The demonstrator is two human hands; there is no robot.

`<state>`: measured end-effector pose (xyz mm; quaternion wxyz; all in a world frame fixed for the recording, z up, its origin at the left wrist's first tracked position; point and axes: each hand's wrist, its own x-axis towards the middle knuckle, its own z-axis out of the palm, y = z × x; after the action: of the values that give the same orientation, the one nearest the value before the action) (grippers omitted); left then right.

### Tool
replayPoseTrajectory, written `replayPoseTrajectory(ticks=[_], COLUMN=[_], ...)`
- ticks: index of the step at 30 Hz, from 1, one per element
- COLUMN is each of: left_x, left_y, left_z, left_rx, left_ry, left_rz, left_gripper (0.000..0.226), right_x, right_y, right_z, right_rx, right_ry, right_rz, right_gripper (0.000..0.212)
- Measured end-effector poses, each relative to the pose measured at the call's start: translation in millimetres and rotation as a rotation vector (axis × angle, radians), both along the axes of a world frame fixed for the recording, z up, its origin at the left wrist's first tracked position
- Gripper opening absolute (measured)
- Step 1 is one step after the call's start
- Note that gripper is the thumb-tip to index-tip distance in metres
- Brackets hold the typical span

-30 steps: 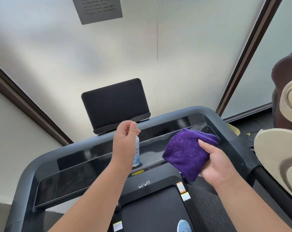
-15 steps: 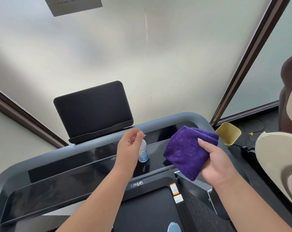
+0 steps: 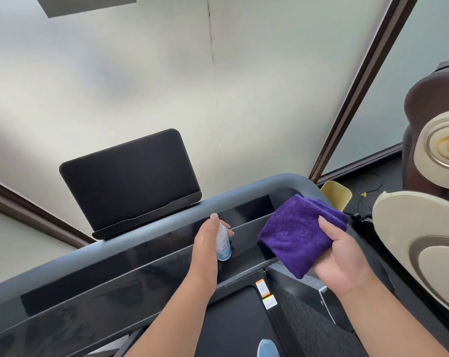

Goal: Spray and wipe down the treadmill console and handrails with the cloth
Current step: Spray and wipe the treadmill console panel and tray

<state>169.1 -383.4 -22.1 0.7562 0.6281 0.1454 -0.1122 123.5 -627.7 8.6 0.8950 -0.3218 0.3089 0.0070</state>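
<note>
The treadmill's glossy black console [image 3: 120, 287] runs across the view inside a rounded grey handrail frame [image 3: 151, 228], with a dark tablet screen [image 3: 130, 181] standing behind it. My left hand [image 3: 205, 251] grips a small white and blue spray bottle [image 3: 224, 244] upright over the console's middle, forefinger on its top. My right hand [image 3: 344, 261] holds a folded purple cloth [image 3: 299, 233] just above the console's right end, thumb across its front.
A massage chair [image 3: 424, 228] in brown and cream crowds the right side. A yellow bin [image 3: 335, 194] and cables lie on the dark floor beyond the rail's right corner. A frosted wall stands close behind. The belt [image 3: 233, 328] and a blue shoe tip [image 3: 268, 349] are below.
The view has drifted left along the console and back a little. Both hands kept their hold and shifted slightly right over the console; the bottle now shows more beside my left hand.
</note>
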Motion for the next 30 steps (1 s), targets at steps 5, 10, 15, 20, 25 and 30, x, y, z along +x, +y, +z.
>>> replayPoseTrajectory(ticks=[5,10,15,20,25,30], left_x=[15.4,18.7,11.9,13.5,10.7,14.5], left_y=[-9.6,-16.0,-21.4,-39.4,-63.5,-95.9], left_z=[-1.1,13.3,24.7,38.9,47.2,54.5], left_rx=[0.002,0.186,0.415,0.438,0.552,0.666], left_ry=[0.148,0.166,0.108,0.298,0.295,0.199], left_rz=[0.170,-0.069,-0.299,-0.361,-0.471,-0.574], left_gripper=[0.074,0.089,0.087,0.078,0.087,0.094], right_x=[-3.3,-10.2,-16.8,-19.6,-21.9,-29.0], right_y=[3.5,-4.3,-22.5,-54.8,-73.8,-85.0], right_z=[0.7,8.2,18.6,26.7,32.0,28.4], right_rx=[-0.040,-0.075,-0.136,-0.151,-0.121,-0.092], right_ry=[0.030,0.021,-0.010,-0.082,-0.104,-0.086], right_rz=[-0.053,-0.093,-0.149,-0.283,-0.367,-0.394], right_gripper=[0.036,0.026,0.024,0.028,0.024,0.025])
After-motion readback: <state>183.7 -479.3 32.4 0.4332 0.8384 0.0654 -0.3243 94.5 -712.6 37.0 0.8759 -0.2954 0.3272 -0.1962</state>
